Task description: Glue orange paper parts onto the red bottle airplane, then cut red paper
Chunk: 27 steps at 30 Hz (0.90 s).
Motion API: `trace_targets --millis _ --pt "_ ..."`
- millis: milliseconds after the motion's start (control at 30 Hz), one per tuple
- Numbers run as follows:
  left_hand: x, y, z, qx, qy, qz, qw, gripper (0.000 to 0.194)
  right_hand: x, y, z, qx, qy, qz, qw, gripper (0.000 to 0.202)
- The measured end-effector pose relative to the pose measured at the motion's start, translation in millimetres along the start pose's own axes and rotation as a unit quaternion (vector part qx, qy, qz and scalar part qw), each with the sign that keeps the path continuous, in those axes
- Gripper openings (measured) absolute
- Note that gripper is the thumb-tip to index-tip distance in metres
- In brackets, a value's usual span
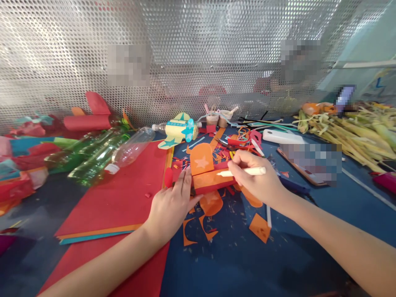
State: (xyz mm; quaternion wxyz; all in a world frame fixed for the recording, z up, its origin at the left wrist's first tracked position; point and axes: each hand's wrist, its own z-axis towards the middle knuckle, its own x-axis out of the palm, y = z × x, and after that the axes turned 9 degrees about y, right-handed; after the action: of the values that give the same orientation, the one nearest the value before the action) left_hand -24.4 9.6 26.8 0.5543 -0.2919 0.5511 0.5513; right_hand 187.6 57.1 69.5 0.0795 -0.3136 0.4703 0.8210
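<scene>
My right hand (252, 175) is closed around a white marker pen (256, 170), its tip over the orange paper band of a red and orange paper toy plane (213, 180). One rounded orange wing (201, 159) with a pale star stands up behind the band, and another wing (211, 203) shows on the near side. My left hand (173, 202) holds the plane's left end, fingers laid across it and thumb at the near side. Part of the body is hidden under that hand. Orange offcuts (260, 227) lie around the plane on the blue table.
Stacked red paper sheets (123, 198) lie left. Plastic bottles (99, 156) and a yellow and blue paper plane (179, 130) lie beyond. A phone (309, 165), a white stick-like object (283, 136) and dried husks (355, 128) are right. Perforated metal (198, 49) rises behind.
</scene>
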Motion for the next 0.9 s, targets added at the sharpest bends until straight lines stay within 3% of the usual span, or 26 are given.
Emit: trace_targets --millis 500,900 --pt "3.0 1.1 -1.3 -0.004 -0.004 -0.010 1.000 0.055 4.3 -1.9 -0.8 0.013 0.029 -0.005 0.999 0.026" --pt "4.3 1.8 -1.9 0.001 -0.006 -0.013 1.000 0.057 2.8 0.4 0.9 0.004 0.000 -0.038 0.999 0.028"
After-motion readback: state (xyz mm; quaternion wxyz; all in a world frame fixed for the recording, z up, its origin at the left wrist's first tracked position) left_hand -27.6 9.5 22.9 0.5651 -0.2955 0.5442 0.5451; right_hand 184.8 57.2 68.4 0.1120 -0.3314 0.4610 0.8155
